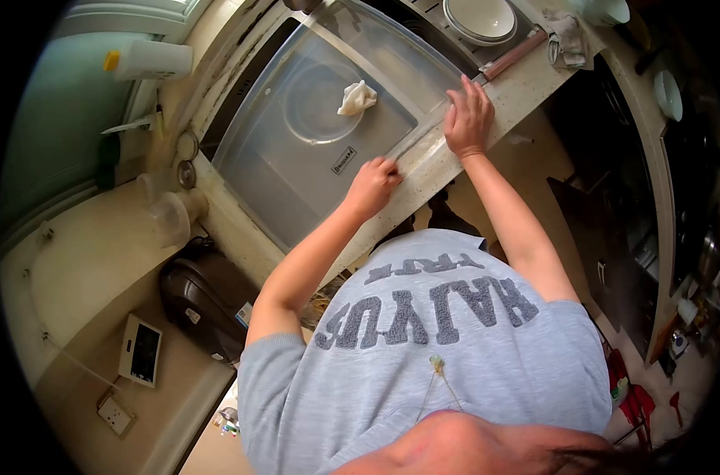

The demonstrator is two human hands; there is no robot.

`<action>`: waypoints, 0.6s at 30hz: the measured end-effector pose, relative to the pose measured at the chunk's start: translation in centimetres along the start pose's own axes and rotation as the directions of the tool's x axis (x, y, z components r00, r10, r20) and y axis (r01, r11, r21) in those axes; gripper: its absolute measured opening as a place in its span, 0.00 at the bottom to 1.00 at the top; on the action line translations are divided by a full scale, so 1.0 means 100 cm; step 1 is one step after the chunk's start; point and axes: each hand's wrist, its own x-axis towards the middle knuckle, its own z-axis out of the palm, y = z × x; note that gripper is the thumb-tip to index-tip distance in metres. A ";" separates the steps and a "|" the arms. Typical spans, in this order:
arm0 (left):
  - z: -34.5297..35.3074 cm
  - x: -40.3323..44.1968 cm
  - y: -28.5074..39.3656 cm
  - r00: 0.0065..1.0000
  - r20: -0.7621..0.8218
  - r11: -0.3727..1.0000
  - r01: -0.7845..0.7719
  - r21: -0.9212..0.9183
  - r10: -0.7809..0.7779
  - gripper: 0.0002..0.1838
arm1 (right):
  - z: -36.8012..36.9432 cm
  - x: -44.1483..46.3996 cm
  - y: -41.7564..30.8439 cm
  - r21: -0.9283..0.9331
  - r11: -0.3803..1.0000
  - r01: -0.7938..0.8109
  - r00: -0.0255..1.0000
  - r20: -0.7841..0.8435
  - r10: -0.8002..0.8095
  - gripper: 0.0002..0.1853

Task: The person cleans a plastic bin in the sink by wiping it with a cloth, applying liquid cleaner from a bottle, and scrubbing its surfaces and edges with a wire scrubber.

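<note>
A large translucent plastic lid (296,174) lies over the sink in front of me, with a small label near its front edge. On top of it sits a crumpled white cloth or tissue (357,98). My left hand (373,188) is closed at the lid's front edge, fingers curled under; what they hold, if anything, is hidden. To its right, my right hand (470,120) rests at the lid's front right corner, fingers stretched out and holding nothing I can see.
White bowls (480,19) stand behind the lid at the right, near a grey rag (567,41) on the counter edge. A white jug with a yellow cap (150,62) is at the left. Clear plastic cups (172,218) and a dark bin-like appliance (205,297) stand left of me.
</note>
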 end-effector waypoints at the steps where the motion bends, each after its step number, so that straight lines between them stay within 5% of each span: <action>1: 0.007 0.019 0.001 0.998 -0.056 0.999 -0.010 -0.036 0.008 0.06 | -0.001 0.001 0.001 -0.003 1.000 0.005 1.000 0.002 -0.005 0.15; 6: 0.008 0.032 0.011 0.990 -0.116 0.996 0.082 -0.019 -0.083 0.09 | -0.001 -0.001 0.001 -0.007 1.000 0.004 1.000 0.010 -0.004 0.15; 11: -0.031 -0.032 0.003 0.961 0.249 0.985 0.149 -0.088 -0.123 0.10 | -0.003 0.001 0.002 0.005 1.000 -0.016 1.000 0.026 0.015 0.15; 14: -0.025 0.014 0.007 0.959 0.078 0.956 0.278 -0.096 -0.271 0.10 | 0.000 -0.001 0.013 0.268 0.963 -0.031 0.997 -0.064 0.050 0.14; 16: 0.004 0.055 0.006 0.992 0.036 0.984 0.122 -0.132 -0.118 0.07 | -0.001 -0.002 0.021 0.605 0.778 -0.172 0.959 -0.077 0.272 0.13; 18: 0.029 0.103 0.004 0.997 -0.081 0.999 0.015 -0.047 -0.019 0.06 | -0.003 0.000 0.022 0.560 0.806 -0.195 0.957 -0.071 0.281 0.14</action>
